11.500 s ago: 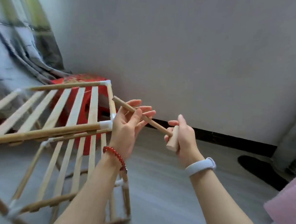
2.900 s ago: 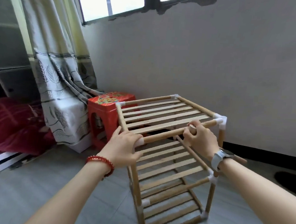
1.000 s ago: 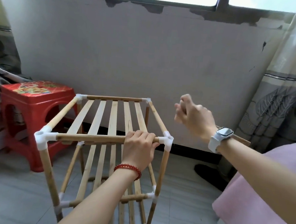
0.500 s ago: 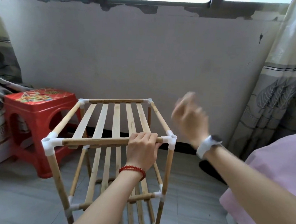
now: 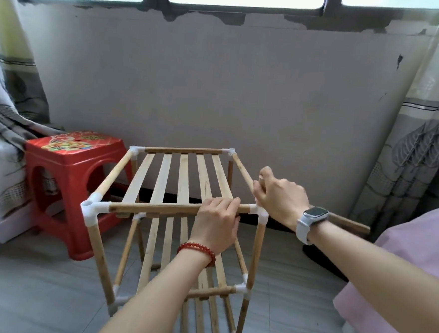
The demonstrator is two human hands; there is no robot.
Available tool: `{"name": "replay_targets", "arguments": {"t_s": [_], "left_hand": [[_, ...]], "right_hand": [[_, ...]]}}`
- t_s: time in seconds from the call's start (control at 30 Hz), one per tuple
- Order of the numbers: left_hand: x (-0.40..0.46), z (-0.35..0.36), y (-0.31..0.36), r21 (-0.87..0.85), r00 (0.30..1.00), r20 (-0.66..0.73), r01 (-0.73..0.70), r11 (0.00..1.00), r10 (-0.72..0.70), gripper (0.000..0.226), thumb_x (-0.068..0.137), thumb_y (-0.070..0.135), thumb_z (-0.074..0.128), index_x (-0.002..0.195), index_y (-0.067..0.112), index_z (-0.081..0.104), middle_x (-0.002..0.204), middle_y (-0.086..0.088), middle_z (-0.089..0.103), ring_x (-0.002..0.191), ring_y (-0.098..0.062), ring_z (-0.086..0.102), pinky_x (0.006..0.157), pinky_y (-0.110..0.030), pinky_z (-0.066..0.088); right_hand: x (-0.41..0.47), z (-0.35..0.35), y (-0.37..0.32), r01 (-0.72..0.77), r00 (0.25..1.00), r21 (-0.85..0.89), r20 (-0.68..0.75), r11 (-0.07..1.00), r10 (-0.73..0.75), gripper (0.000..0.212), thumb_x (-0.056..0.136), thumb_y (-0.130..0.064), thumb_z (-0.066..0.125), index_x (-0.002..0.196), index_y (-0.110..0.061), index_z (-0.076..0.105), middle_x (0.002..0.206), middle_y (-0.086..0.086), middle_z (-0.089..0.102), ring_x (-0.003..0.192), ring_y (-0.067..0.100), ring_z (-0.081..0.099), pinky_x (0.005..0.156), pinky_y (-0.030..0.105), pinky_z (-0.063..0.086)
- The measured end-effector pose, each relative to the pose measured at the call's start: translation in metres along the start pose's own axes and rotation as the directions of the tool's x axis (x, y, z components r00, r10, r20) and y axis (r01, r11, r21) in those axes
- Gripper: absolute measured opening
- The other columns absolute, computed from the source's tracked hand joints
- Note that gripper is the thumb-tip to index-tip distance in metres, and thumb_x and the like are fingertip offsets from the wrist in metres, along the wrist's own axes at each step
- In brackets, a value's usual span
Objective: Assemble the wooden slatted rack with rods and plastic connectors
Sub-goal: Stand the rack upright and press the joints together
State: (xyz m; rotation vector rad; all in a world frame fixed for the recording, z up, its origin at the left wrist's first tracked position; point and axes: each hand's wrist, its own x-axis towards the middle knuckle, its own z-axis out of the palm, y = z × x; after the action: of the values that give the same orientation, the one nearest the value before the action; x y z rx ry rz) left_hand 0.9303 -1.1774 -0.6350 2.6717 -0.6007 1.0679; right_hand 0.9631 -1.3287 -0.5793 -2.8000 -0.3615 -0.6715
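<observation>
**Rack upright, both hands at near right corner**

Rack (image 5: 178,179) stands on the floor (image 5: 22,295) by the wall, red stool (image 5: 74,177) just left of it. Left hand (image 5: 216,222) grips the front top rod (image 5: 158,209), fingers curled over it close together. Right hand (image 5: 280,198) is a closed fist round a short rod (image 5: 261,180), just above the white corner connector (image 5: 260,213). Near left connector (image 5: 92,208) socket sits open.

1 rack (image 5: 178,179), 2 hands, 1 stool (image 5: 76,161).
</observation>
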Motion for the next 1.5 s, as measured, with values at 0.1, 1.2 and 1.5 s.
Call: {"name": "replay_targets", "arguments": {"t_s": [0.1,1.2,1.5], "left_hand": [[-0.008,-0.013,-0.013,-0.015,1.0,0.014,-0.001,1.0,0.001,0.022,0.082,0.013,0.065,0.103,0.01,0.067,0.095,-0.005,0.071,0.087,-0.023,0.066,0.083,-0.038,0.049],[-0.005,-0.044,-0.035,-0.09,0.945,0.327,0.058,0.994,-0.025,0.036,0.085,0.042,0.061,0.117,0.026,0.061,0.105,0.008,0.061,0.093,-0.009,0.052,0.088,-0.026,0.042],[0.041,0.028,0.026,0.134,0.957,0.232,0.143,0.981,-0.171,0.045,0.093,0.058,0.03,0.103,0.022,0.055,0.102,0.006,0.061,0.095,-0.017,0.055,0.087,-0.032,0.031]], "right_hand": [[0.011,-0.005,-0.018,-0.042,0.999,0.167,-0.013,0.985,0.045,0.018,0.096,-0.038,0.032,0.096,-0.021,0.036,0.082,0.001,0.066,0.075,0.032,0.058,0.064,0.036,0.04],[0.037,0.038,0.027,-0.132,0.991,0.251,0.027,0.959,0.129,0.041,0.095,-0.052,0.035,0.112,-0.015,0.041,0.096,0.012,0.065,0.09,0.035,0.06,0.066,0.035,0.035],[0.036,-0.039,0.058,-0.082,0.988,0.252,0.149,0.964,0.046,0.03,0.096,-0.047,0.041,0.101,-0.017,0.042,0.089,-0.002,0.064,0.086,0.024,0.058,0.08,0.038,0.046]]}}
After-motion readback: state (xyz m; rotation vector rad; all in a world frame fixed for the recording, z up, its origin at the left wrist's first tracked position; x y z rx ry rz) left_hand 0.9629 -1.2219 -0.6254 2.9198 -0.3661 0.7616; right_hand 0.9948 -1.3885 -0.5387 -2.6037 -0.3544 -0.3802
